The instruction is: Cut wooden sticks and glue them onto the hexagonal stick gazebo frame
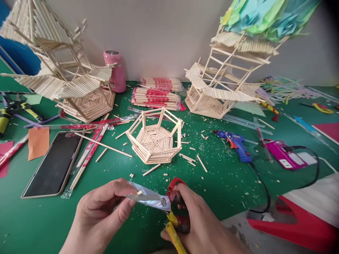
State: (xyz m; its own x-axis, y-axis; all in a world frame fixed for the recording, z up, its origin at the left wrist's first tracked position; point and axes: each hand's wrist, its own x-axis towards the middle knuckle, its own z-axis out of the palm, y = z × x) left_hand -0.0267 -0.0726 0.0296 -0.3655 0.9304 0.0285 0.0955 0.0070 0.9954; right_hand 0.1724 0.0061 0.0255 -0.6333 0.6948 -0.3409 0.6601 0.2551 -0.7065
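My right hand (194, 215) grips a pair of scissors (155, 201) by its red and yellow handles, the blades pointing left. Between the blades sits the end of a small wooden stick (139, 192). My left hand (106, 211) pinches that stick with thumb and fingertips, close to the blade tips; most of it is hidden by the fingers. Just beyond both hands stands a small polygonal frame of wooden sticks (156, 139), with a floor of sticks and a raised railing. Cut pieces of stick (187, 158) lie around it.
Two taller stick pavilions (87, 88) (225, 81) stand at the back. Stick bundles (156, 97) and a pink bottle (116, 72) are between them. A phone (54, 164) lies left. A blue glue gun (234, 143), its cable and a magenta power strip (284, 155) lie right.
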